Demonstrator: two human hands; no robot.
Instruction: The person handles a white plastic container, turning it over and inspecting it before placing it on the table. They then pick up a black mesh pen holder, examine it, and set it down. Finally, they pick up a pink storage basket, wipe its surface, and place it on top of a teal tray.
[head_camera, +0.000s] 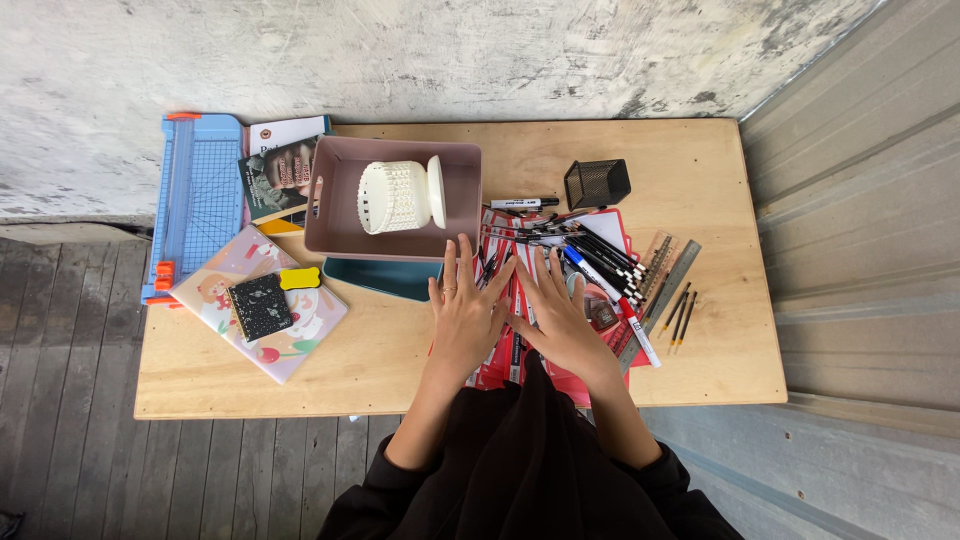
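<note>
person: seen from above, black sleeves at the bottom edge, both forearms reaching up over the table (700, 380)
left hand (466, 318): flat, palm down, fingers spread wide, holding nothing; rests on the table edge of the red sheets, ring on one finger
right hand (560, 320): flat, palm down, fingers spread, holding nothing; lies on top of the red sheets (505, 365), just beside the left hand, thumbs near each other
red sheets: fanned stack under and around both hands, centre of the table
pens (600, 255): loose pile of black pens and markers lying on the sheets just past the right fingertips, one blue one among them
red-capped marker (638, 335): white barrel, right of the right hand
rulers (672, 280): clear one and grey one, diagonal, right of the pens; three thin dark pencils (680, 315) beside them
pastel notebook (262, 315): left of the hands, tilted; small black card (259, 306) and yellow eraser (299, 278) on it
teal tray (385, 278): just past the left fingertips, mostly under the pink tray
pink tray (330, 235): farther back, holds a white basket (393, 197) on its side and a white lid (436, 191) on edge
magazine (280, 175): left of the pink tray, partly under it
blue paper cutter (197, 200): far left edge of table
black mesh cup (597, 183): far, right of the pink tray, upright, a black marker (525, 203) lying near it
</note>
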